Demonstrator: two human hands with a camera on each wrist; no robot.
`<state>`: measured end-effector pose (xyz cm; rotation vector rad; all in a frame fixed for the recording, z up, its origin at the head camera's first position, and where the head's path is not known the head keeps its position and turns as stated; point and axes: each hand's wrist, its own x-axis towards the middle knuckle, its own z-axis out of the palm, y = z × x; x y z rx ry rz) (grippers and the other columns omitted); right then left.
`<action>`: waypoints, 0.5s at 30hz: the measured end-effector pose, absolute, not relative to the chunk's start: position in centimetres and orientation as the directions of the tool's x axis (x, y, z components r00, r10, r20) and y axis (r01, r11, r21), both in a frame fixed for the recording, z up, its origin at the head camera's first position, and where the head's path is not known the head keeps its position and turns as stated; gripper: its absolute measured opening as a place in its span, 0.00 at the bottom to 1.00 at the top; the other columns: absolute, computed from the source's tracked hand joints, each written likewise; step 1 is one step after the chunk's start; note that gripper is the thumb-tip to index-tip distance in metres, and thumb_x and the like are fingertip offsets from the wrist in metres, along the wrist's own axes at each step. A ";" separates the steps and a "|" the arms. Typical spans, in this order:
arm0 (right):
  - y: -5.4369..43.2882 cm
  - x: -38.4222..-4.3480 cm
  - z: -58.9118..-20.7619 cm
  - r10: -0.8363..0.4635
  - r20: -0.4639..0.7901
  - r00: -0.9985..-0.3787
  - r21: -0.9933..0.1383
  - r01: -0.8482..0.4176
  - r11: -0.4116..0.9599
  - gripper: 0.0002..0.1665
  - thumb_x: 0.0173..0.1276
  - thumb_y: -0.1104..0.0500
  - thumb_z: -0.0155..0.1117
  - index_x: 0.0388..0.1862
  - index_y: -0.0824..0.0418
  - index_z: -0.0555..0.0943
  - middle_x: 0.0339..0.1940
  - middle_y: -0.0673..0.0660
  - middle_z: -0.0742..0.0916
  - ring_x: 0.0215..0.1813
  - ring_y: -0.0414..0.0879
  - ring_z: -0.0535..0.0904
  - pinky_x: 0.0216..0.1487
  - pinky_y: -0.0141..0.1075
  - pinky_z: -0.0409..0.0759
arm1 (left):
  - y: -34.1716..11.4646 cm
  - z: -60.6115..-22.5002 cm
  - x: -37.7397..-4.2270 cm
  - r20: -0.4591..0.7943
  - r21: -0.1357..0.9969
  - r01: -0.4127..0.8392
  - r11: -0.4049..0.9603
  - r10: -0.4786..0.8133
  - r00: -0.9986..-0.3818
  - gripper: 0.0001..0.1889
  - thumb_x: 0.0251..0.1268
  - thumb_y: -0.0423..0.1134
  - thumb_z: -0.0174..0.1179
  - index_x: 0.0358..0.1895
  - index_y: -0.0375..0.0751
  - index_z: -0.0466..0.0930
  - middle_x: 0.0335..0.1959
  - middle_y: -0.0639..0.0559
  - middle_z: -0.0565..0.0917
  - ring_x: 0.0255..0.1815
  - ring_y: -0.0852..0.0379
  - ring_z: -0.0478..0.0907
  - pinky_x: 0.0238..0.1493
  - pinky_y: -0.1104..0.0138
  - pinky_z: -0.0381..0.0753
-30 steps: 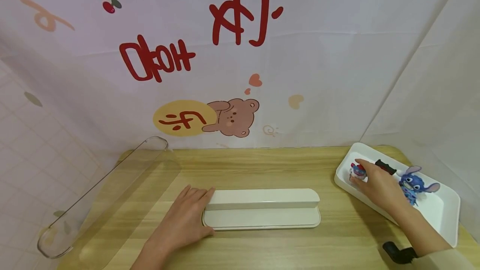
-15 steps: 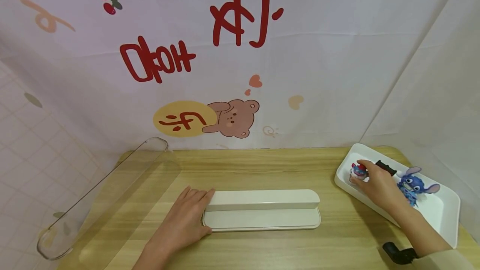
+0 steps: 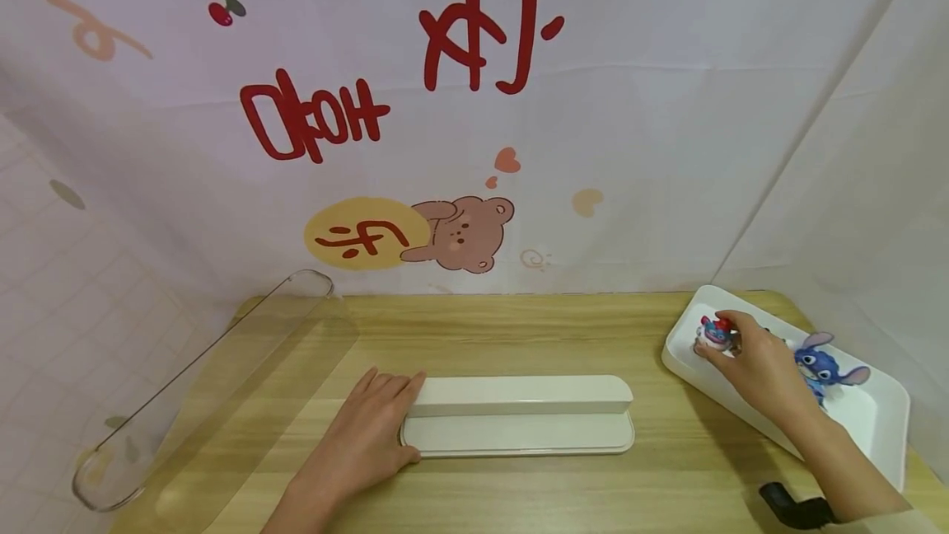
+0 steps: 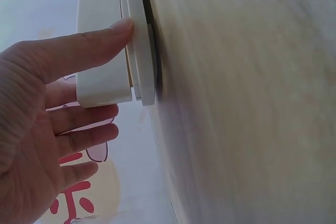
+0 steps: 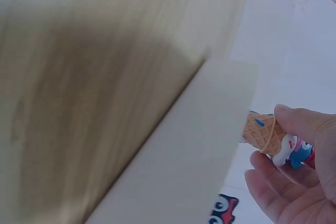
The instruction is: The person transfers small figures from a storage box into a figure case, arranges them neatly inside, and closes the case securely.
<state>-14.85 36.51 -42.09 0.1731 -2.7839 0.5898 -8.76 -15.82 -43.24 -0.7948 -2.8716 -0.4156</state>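
R hand [image 3: 759, 371] pinches cone fig [image 3: 712, 336], tray [image 3: 853, 428] @ 4 o'clock; fig just shifted twd 1, so lift's prob. begun. L hand [image 3: 362, 437] grips base [image 3: 519, 433] @ 7.

Worktop [image 3: 511, 328]: one stepped stand [image 3: 519, 431], centre; one clear cover [image 3: 222, 402], left edge; one tray [image 3: 853, 420], right edge; one bent black part [image 3: 795, 509], near front right corner. In or over the tray: one cone figurine [image 3: 714, 334], one blue figurine [image 3: 819, 366], one dark item [image 5: 224, 210]. Hands: two, left hand [image 3: 363, 431] and right hand [image 3: 767, 373].

At lower centre a stand [image 3: 519, 433] is sitting; a case [image 3: 245, 386] is lying lower left, a tray [image 3: 860, 427] holding figurines [image 3: 818, 367] lower right.
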 end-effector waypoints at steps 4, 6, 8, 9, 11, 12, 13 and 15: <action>35.9 -14.5 -41.4 -0.047 0.324 -0.945 -0.388 -0.178 0.904 0.37 0.61 0.59 0.81 0.61 0.76 0.74 0.36 0.66 0.85 0.34 0.56 0.81 0.30 0.41 0.76 | -15.8 -43.2 -8.7 0.202 0.224 0.523 0.822 0.486 -0.851 0.50 0.36 0.44 0.87 0.69 0.30 0.76 0.56 0.44 0.84 0.60 0.44 0.78 0.74 0.38 0.66; 35.6 -14.3 -41.1 -0.045 0.342 -0.939 -0.392 -0.186 0.901 0.36 0.61 0.59 0.82 0.61 0.75 0.75 0.36 0.65 0.86 0.35 0.56 0.82 0.30 0.38 0.75 | -15.8 -43.2 -8.7 0.202 0.221 0.523 0.823 0.486 -0.850 0.50 0.36 0.43 0.87 0.69 0.30 0.76 0.56 0.44 0.84 0.60 0.44 0.78 0.74 0.38 0.66; 35.3 -14.1 -40.7 -0.044 0.363 -0.931 -0.393 -0.196 0.898 0.36 0.60 0.59 0.82 0.61 0.73 0.76 0.35 0.64 0.86 0.35 0.55 0.82 0.29 0.35 0.74 | -15.9 -43.2 -8.6 0.203 0.221 0.523 0.823 0.486 -0.850 0.50 0.36 0.43 0.87 0.69 0.30 0.76 0.57 0.43 0.84 0.60 0.44 0.78 0.74 0.38 0.66; 35.2 -14.0 -40.6 -0.044 0.373 -0.927 -0.394 -0.201 0.897 0.36 0.60 0.59 0.82 0.61 0.73 0.77 0.35 0.63 0.86 0.35 0.55 0.82 0.29 0.34 0.74 | -15.9 -43.2 -8.6 0.202 0.221 0.523 0.823 0.486 -0.850 0.50 0.36 0.43 0.87 0.69 0.29 0.76 0.57 0.43 0.84 0.61 0.44 0.78 0.74 0.38 0.66; 34.8 -13.7 -40.4 -0.043 0.398 -0.917 -0.395 -0.214 0.893 0.35 0.59 0.60 0.83 0.61 0.72 0.78 0.35 0.62 0.87 0.35 0.56 0.82 0.29 0.31 0.75 | -15.9 -43.2 -8.6 0.201 0.224 0.523 0.822 0.486 -0.851 0.50 0.35 0.42 0.87 0.69 0.29 0.76 0.57 0.43 0.83 0.61 0.44 0.78 0.74 0.38 0.66; 34.6 -13.7 -40.3 -0.042 0.406 -0.913 -0.396 -0.217 0.892 0.36 0.59 0.60 0.83 0.61 0.72 0.78 0.35 0.62 0.87 0.35 0.56 0.83 0.29 0.30 0.75 | -15.9 -43.2 -8.6 0.200 0.227 0.523 0.822 0.486 -0.851 0.50 0.36 0.42 0.87 0.69 0.29 0.76 0.58 0.43 0.83 0.61 0.43 0.78 0.74 0.38 0.66; 34.4 -13.6 -40.2 -0.043 0.417 -0.908 -0.397 -0.225 0.890 0.36 0.58 0.60 0.83 0.61 0.72 0.78 0.35 0.63 0.87 0.35 0.56 0.83 0.29 0.29 0.75 | -15.9 -43.2 -8.7 0.199 0.230 0.522 0.821 0.486 -0.851 0.50 0.36 0.42 0.87 0.69 0.29 0.76 0.58 0.43 0.83 0.61 0.43 0.78 0.74 0.38 0.66; 34.0 -13.4 -40.0 -0.043 0.433 -0.900 -0.400 -0.235 0.886 0.36 0.57 0.61 0.84 0.61 0.72 0.78 0.36 0.63 0.87 0.35 0.56 0.83 0.29 0.27 0.74 | -15.8 -43.2 -8.7 0.196 0.234 0.522 0.820 0.486 -0.852 0.49 0.36 0.41 0.87 0.69 0.29 0.76 0.58 0.43 0.83 0.61 0.44 0.78 0.74 0.38 0.66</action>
